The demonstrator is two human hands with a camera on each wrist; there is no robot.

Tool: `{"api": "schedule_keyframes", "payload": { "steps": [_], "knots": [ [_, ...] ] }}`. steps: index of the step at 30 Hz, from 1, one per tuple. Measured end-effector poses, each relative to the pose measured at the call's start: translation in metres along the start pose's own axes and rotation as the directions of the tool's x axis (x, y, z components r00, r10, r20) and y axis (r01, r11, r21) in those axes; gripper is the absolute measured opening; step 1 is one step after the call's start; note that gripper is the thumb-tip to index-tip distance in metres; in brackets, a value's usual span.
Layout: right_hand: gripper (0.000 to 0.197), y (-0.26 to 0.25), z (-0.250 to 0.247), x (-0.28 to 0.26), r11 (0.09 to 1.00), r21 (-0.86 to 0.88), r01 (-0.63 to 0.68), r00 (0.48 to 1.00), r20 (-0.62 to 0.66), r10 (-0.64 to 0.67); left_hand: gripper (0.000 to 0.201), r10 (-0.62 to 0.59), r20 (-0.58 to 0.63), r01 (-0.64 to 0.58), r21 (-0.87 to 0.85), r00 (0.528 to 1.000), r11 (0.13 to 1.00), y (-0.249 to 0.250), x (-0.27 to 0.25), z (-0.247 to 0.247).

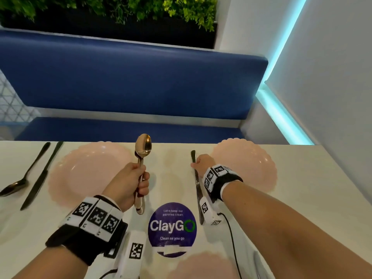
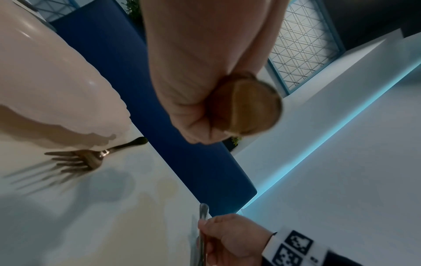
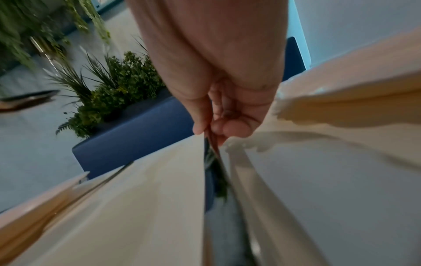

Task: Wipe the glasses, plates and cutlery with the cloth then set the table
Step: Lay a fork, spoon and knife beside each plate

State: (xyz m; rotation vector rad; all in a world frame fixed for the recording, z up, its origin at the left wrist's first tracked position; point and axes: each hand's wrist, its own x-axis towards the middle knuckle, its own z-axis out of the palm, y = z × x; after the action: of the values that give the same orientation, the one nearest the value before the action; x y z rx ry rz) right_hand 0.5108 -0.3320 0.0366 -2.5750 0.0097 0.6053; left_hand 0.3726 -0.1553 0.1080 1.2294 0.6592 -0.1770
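My left hand [image 1: 141, 182] grips the handle of a gold spoon [image 1: 143, 146] and holds it upright between the two far plates; its bowl [image 2: 248, 104] shows past my fist. My right hand [image 1: 196, 163] pinches the handle of a silver knife [image 1: 198, 190], which lies lengthwise just left of the right pink plate [image 1: 251, 168]; the fingers [image 3: 227, 126] close on its edge. Whether the blade [image 3: 212, 162] touches the table, I cannot tell. The left pink plate [image 1: 86, 174] sits left of the spoon. A dark fork [image 2: 84, 158] lies beside that plate [image 2: 45, 81].
A dark spoon [image 1: 14, 186] and dark knife [image 1: 40, 178] lie at the table's far left. A third pink plate [image 1: 203, 266] is at the near edge, behind a round purple ClayGo sticker [image 1: 172, 226]. A blue bench [image 1: 130, 81] runs along the far side.
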Motion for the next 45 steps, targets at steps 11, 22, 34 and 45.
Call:
{"api": "schedule_keyframes", "payload": {
  "steps": [11, 22, 34, 45],
  "knots": [
    [0.035, -0.002, 0.002, -0.001, 0.985, -0.173, -0.006, 0.999, -0.040, -0.001, 0.012, 0.020, -0.002, -0.020, -0.058, 1.000, 0.998, 0.006, 0.008, 0.003],
    [0.024, -0.003, 0.000, -0.010, 0.940, -0.341, 0.006, 0.999, -0.048, -0.024, 0.011, 0.026, 0.026, -0.024, -0.042, 0.999, 0.999, 0.007, 0.006, 0.008],
    [0.030, -0.012, -0.011, -0.002, 0.952, -0.306, 0.011, 0.996, -0.083, -0.038, 0.009, 0.008, 0.041, -0.006, -0.057, 0.999, 0.998, 0.004, 0.006, 0.002],
    [0.025, -0.011, -0.012, -0.001, 0.945, -0.325, 0.022, 0.997, -0.066, -0.045, 0.011, 0.001, 0.054, 0.002, -0.068, 0.999, 0.998, 0.003, 0.007, 0.005]
  ]
}}
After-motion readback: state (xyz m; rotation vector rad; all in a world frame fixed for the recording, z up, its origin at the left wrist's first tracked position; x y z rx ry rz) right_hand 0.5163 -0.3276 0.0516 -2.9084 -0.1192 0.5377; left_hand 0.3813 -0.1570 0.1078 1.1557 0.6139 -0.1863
